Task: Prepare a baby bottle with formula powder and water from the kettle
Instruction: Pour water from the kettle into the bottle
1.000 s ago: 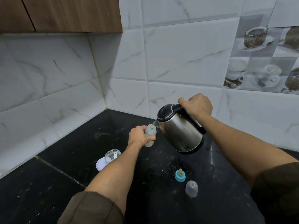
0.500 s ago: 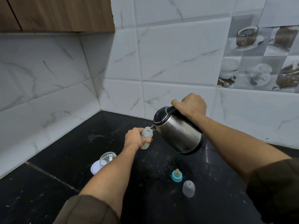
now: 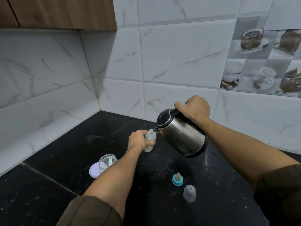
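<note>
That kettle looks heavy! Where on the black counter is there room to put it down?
For the kettle, the back corner of the counter, between the tiled walls and behind the bottle, is bare. So is the stretch left of the jar and its lid. It is crowded by the teal teat and clear cap in front.

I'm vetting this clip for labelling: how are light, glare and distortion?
Head view: dim, cool light; the wide lens bows the seams of the wall tiles; soft glare streaks the kettle; the cabinet shadows the corner below it; the bottle in the left hand looks sharp.
</note>
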`<state>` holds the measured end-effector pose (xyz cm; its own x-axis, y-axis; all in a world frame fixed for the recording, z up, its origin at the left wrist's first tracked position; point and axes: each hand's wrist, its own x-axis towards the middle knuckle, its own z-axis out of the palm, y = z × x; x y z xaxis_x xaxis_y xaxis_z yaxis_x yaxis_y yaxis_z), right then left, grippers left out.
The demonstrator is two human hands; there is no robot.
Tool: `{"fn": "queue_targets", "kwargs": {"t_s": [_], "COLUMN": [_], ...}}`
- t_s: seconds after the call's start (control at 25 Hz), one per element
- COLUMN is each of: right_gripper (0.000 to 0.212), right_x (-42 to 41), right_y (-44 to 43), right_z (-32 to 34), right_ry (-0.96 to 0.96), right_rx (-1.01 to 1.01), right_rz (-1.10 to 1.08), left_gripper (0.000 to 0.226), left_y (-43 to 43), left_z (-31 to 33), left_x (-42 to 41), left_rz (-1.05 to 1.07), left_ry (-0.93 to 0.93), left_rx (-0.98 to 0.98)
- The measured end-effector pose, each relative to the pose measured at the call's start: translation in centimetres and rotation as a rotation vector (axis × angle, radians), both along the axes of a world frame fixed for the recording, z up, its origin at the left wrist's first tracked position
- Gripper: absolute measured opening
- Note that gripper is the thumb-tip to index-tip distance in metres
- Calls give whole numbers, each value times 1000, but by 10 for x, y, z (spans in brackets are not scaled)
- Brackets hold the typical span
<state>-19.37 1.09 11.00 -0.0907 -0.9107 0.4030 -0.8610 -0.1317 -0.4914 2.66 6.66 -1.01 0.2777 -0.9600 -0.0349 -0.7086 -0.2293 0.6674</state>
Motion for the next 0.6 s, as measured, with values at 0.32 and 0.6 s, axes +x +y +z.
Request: {"fn": "queue_targets", "kwargs": {"t_s": [0.32,0.6], "right_gripper": [49,49], "right_x": [-1,-2], "right_y": [0,1], "right_z": [-5,-7], "right_ry": [8,5], "right_rx": [4,5], "right_rz": [6,4], "left_gripper": [47,44], "left_y": [0,1], "left_z": [-4,-4], "left_x": [1,2], "left_rz": [-7,-15], "left_ry": [11,13], "left_rx": [-1,2]}}
